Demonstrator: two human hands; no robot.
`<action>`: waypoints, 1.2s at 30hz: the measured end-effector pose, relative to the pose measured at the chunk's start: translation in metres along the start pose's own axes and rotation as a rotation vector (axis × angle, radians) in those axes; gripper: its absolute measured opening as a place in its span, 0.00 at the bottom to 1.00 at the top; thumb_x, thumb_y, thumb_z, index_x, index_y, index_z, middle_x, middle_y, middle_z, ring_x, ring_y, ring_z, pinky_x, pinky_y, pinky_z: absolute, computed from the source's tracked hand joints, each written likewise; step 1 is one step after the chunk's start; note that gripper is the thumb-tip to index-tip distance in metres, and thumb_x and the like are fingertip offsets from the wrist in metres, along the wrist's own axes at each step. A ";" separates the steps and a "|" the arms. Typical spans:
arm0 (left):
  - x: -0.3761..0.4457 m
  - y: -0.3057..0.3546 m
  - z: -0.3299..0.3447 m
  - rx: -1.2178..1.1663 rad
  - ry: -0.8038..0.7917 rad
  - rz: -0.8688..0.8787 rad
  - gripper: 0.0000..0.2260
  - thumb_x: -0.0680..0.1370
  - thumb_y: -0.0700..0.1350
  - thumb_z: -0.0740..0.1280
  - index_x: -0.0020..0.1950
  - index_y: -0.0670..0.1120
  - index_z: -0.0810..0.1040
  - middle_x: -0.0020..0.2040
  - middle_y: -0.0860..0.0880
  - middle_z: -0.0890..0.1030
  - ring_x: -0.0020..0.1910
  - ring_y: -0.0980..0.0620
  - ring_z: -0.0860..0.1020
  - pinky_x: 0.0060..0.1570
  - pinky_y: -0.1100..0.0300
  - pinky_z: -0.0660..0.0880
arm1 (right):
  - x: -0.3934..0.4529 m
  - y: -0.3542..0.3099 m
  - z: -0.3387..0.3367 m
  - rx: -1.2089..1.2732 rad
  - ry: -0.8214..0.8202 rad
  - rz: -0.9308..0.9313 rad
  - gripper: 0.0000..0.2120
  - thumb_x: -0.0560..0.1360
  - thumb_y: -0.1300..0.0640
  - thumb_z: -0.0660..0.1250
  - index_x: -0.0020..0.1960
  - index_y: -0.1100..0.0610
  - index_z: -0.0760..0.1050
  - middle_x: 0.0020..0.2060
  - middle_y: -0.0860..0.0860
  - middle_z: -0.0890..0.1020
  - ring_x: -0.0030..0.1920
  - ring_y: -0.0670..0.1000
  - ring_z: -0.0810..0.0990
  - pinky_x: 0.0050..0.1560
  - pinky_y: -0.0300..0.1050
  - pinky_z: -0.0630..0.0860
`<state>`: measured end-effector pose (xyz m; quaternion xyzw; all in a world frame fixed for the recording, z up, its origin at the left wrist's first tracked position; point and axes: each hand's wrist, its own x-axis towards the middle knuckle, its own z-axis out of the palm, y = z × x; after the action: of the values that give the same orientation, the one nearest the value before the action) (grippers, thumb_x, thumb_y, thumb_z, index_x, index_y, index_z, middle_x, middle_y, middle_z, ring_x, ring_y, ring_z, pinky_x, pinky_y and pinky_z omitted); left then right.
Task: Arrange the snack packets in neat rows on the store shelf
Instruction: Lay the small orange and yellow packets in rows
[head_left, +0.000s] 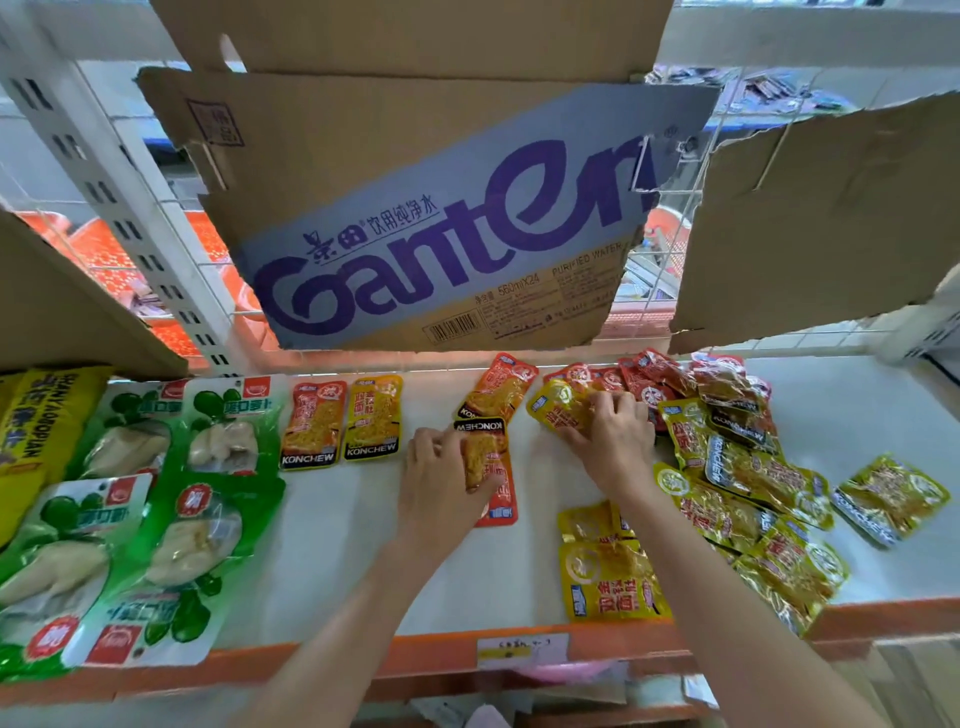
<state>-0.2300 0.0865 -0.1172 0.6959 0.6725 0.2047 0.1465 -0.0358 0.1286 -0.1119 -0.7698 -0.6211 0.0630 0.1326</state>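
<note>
On the white shelf (343, 530) two Konchew packets stand side by side at the back: an orange one (313, 423) and a yellow one (373, 417). My left hand (441, 483) grips an orange packet (493, 478) turned upside down at mid-shelf. Another orange packet (501, 387) lies tilted just behind it. My right hand (613, 431) rests with curled fingers on a yellow packet (558, 408) at the edge of a loose heap of red and yellow packets (727, 431). Two yellow packets (610, 571) lie near the front edge.
Large green packets (171, 499) and a yellow bag (41, 415) fill the shelf's left. A torn Ganten cardboard sheet (447, 218) hangs above the back, with more cardboard (831, 218) at right. The orange shelf lip (311, 660) carries a price label (522, 649).
</note>
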 end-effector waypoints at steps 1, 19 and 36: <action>-0.001 0.001 0.000 0.024 -0.017 -0.024 0.30 0.71 0.60 0.69 0.66 0.47 0.67 0.60 0.47 0.68 0.62 0.49 0.66 0.62 0.61 0.60 | 0.002 0.000 0.000 -0.013 -0.015 0.013 0.25 0.73 0.44 0.66 0.62 0.59 0.68 0.61 0.57 0.69 0.63 0.59 0.65 0.60 0.52 0.64; -0.067 -0.020 -0.024 -0.978 -0.124 -0.334 0.14 0.64 0.52 0.76 0.45 0.49 0.78 0.34 0.49 0.80 0.27 0.56 0.75 0.25 0.66 0.68 | -0.096 -0.018 -0.008 1.117 -0.384 0.110 0.07 0.73 0.59 0.70 0.50 0.54 0.77 0.42 0.51 0.84 0.44 0.52 0.83 0.48 0.52 0.79; -0.068 -0.026 -0.025 -1.373 0.063 -0.416 0.08 0.61 0.36 0.76 0.37 0.44 0.85 0.37 0.49 0.84 0.38 0.54 0.82 0.42 0.63 0.78 | -0.099 -0.002 -0.014 1.380 -0.475 0.107 0.14 0.68 0.60 0.69 0.54 0.57 0.77 0.43 0.52 0.85 0.43 0.52 0.84 0.41 0.42 0.79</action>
<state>-0.2655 0.0180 -0.1135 0.2979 0.5144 0.5695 0.5678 -0.0557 0.0306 -0.1046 -0.5058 -0.4137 0.6118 0.4458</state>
